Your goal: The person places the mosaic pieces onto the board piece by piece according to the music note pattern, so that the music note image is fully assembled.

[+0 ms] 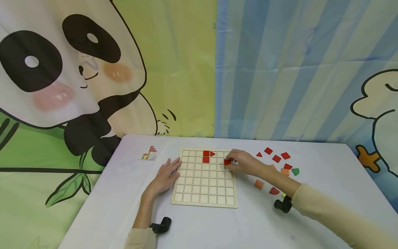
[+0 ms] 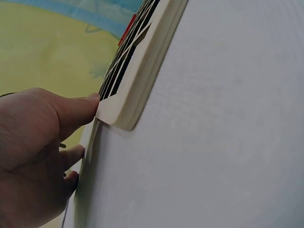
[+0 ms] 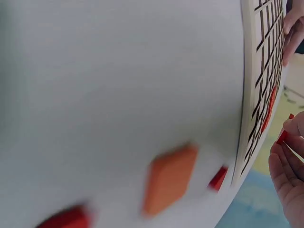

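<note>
A pale wooden grid board (image 1: 204, 189) lies on the white table. Two red square tiles (image 1: 206, 159) and a red triangle (image 1: 212, 153) sit in its upper rows. My left hand (image 1: 163, 178) touches the board's left edge with fingers extended; the left wrist view shows the thumb (image 2: 78, 108) at a corner of the frame. Over the right side of the board, my right hand (image 1: 245, 162) pinches a red tile (image 1: 227, 162) between thumb and fingers. The right wrist view shows this tile (image 3: 282, 137) held at the fingertips, partly hidden by them.
Right of the board lie scattered red tiles (image 1: 268, 150), orange squares (image 1: 259, 184), a green quarter-round piece (image 1: 295, 171) and a red rounded piece (image 1: 274, 191). A small card (image 1: 149, 153) with a coloured grid pattern lies at the upper left. A printed curtain (image 1: 186, 69) hangs behind the table.
</note>
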Available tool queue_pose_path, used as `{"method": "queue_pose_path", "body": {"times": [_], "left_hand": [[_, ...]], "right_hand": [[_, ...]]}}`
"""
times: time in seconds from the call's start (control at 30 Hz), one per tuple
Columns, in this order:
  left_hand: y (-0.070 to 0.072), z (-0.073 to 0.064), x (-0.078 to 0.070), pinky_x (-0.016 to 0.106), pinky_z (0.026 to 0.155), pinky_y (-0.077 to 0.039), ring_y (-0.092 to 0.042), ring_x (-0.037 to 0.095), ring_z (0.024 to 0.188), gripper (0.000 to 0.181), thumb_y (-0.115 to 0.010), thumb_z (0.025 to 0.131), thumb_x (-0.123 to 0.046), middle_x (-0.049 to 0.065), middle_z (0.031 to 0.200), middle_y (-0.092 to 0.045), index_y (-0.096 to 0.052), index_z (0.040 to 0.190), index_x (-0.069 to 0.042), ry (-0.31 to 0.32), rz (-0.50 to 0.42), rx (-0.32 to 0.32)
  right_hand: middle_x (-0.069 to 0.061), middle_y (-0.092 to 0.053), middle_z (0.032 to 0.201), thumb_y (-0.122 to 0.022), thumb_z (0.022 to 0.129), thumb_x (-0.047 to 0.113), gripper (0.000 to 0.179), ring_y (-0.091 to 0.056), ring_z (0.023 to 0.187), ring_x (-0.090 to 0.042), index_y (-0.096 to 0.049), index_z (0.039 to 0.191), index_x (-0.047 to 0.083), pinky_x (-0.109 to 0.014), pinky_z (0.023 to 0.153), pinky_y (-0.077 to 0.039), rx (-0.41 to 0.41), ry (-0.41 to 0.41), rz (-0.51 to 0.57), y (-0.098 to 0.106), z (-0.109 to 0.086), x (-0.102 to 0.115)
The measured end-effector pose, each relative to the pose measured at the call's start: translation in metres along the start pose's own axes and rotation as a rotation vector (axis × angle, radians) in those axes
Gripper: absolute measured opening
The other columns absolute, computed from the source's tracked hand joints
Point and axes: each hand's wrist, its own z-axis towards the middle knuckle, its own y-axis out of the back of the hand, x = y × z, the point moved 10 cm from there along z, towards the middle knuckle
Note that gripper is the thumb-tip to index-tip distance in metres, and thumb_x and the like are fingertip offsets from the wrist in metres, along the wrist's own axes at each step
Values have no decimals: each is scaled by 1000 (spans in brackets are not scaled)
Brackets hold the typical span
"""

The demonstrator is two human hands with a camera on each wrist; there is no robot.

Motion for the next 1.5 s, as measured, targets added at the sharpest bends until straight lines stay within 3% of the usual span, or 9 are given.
{"method": "queue_pose_path", "body": {"times": [0.13,0.27,0.37,0.67,0.93,1.1,1.27,1.5], "left_hand": [[0,1,-1,56,123,0,-4,36,152,54,-51,100,-18,4,162,-24,-35,151,-10,-14,-10,-6],[-2,1,-2,57,123,0,-4,36,152,53,-50,100,-17,5,162,-25,-36,150,-10,-20,-14,-6],[-2,0,-2,57,123,0,-4,35,152,53,-50,100,-18,4,162,-25,-36,150,-10,-12,-12,-5],[0,-2,0,57,123,-1,-5,35,152,53,-51,99,-17,4,162,-25,-37,150,-11,-13,-8,-18],[0,-2,-1,57,123,-1,-5,36,152,53,-51,100,-18,4,162,-25,-36,150,-11,-17,-14,-18],[1,-1,0,56,123,-1,-5,36,152,53,-51,99,-18,4,162,-25,-36,150,-11,-12,-13,-21],[1,-1,-1,56,123,0,-5,35,153,53,-51,99,-18,3,162,-25,-36,150,-11,-7,-7,-20],[0,0,0,56,123,0,-5,35,153,53,-50,100,-18,3,162,-25,-36,150,-11,-7,-7,-11]], "right_hand": [[-10,-67,99,-66,87,7,18,-62,84,-19,-70,104,1,-28,74,-56,-15,57,-60,-13,28,20],[-9,-66,95,-64,87,6,18,-58,78,-14,-72,103,1,-24,70,-53,-8,73,-118,-24,42,23],[-8,-65,91,-63,88,6,19,-54,73,-12,-73,103,2,-21,66,-49,-3,93,-143,-30,44,23],[-5,-64,90,-64,90,6,12,-61,77,-14,-74,95,5,-22,65,-52,-32,116,-213,-31,45,31],[-3,-62,87,-66,90,9,5,-60,75,-13,-69,87,10,-23,66,-53,-12,70,-251,-35,51,23],[-1,-61,85,-66,91,11,8,-55,72,-10,-67,82,12,-22,65,-49,10,40,-222,-35,54,20],[-3,-62,90,-67,90,12,7,-56,76,-11,-73,92,9,-22,66,-50,36,38,-179,-34,53,20],[-10,-63,106,-69,90,17,30,-59,91,-19,-68,117,4,-30,75,-54,63,-3,-135,-25,38,19]]}}
